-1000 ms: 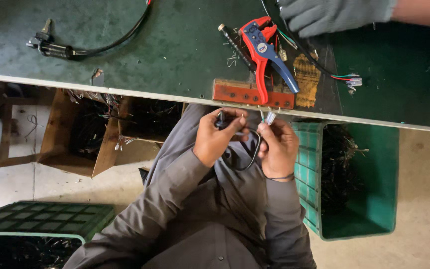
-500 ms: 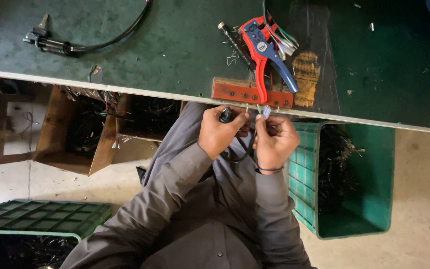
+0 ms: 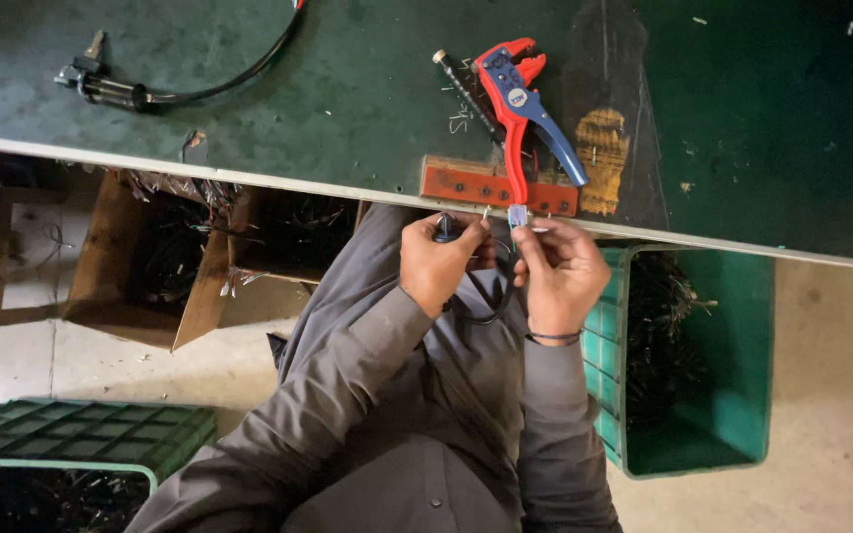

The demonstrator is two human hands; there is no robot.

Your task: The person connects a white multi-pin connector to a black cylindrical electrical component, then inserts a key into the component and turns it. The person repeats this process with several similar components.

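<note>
here two hands, left hand point(image 3: 438, 265) and right hand point(image 3: 560, 271), each grip pinching one black cable point(image 3: 486, 301).

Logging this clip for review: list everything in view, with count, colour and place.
wire stripper: 1, red and blue, on bench above hands
bench: 1, dark green, across top
red block: 1, red-orange, bench edge
black cable with connector: 1, bench top left
cardboard box: 1, brown, under bench, left
green crate: 1, floor right, wires inside
green crate lid: 1, lower left
black wire: 1, held in both hands
left hand: 1, at bench edge
right hand: 1, pinching small connector
</note>
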